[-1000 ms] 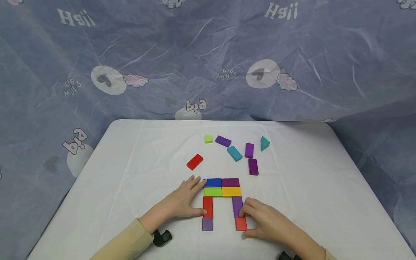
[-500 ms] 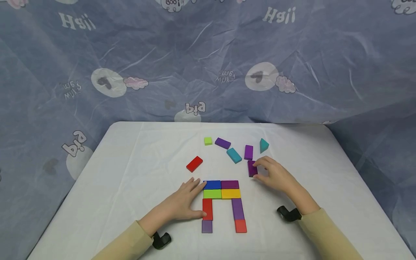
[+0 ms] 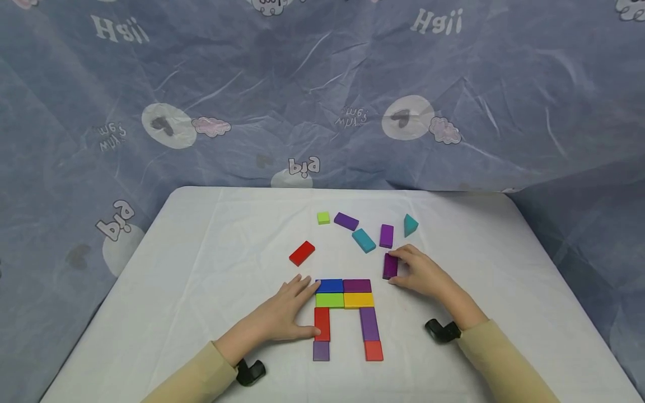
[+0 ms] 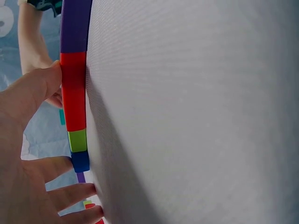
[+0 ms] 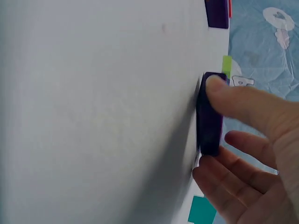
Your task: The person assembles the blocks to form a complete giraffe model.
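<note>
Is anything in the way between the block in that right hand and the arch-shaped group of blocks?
Nothing visible. The right hand pinches the dark purple block, and only white tabletop shows between it and the plum block at the arch's far right corner. The violet block just beyond it lies off that path.

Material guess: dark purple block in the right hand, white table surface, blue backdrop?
Dark purple block: painted wood or plastic, can't tell; smooth, evenly coloured faces.
White table surface: probably matte cloth; faint creases, fine weave-like grain in the left wrist view.
Blue backdrop: thin fabric or plastic sheeting, slight sheen; wrinkles catch light.
</note>
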Demonstrator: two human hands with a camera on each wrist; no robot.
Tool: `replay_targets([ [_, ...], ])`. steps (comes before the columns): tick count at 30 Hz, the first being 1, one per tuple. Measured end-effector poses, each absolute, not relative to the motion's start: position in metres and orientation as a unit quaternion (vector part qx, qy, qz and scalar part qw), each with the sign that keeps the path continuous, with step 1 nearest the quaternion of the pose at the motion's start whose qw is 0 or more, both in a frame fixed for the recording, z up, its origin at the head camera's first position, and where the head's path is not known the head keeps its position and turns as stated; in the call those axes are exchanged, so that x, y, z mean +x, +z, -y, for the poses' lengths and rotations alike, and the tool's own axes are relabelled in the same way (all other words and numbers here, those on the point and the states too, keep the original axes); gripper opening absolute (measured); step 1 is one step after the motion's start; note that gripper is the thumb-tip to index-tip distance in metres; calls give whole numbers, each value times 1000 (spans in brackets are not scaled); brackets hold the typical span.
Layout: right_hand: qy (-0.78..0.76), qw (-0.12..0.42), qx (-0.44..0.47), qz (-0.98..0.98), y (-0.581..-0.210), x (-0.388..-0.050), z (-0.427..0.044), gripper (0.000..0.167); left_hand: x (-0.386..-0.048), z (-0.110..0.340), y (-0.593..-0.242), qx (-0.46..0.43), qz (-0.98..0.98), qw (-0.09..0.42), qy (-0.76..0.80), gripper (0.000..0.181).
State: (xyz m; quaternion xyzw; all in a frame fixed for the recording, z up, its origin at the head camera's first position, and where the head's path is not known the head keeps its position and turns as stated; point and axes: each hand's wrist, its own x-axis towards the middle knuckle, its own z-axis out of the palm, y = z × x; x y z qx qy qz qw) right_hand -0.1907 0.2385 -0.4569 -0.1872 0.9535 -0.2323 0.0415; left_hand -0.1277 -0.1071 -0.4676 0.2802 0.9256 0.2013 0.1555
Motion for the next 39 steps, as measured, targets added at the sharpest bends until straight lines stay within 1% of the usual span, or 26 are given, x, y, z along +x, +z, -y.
replay_targets([
  [6,-249,66,-214,-942,-457,-179,-227,67,-128,107,-468,281,-925,156,202,92],
  [10,-237,80,-221,-943,-457,-175,-221,67,-128,108,-466,284,-924,154,206,92],
  [18,-221,81,-241,-942,-457,-175,-217,65,-128,107,-466,285,-923,155,206,92],
  [39,-226,86,-251,-937,-457,-176,-219,64,-127,108,-467,286,-922,155,210,92],
])
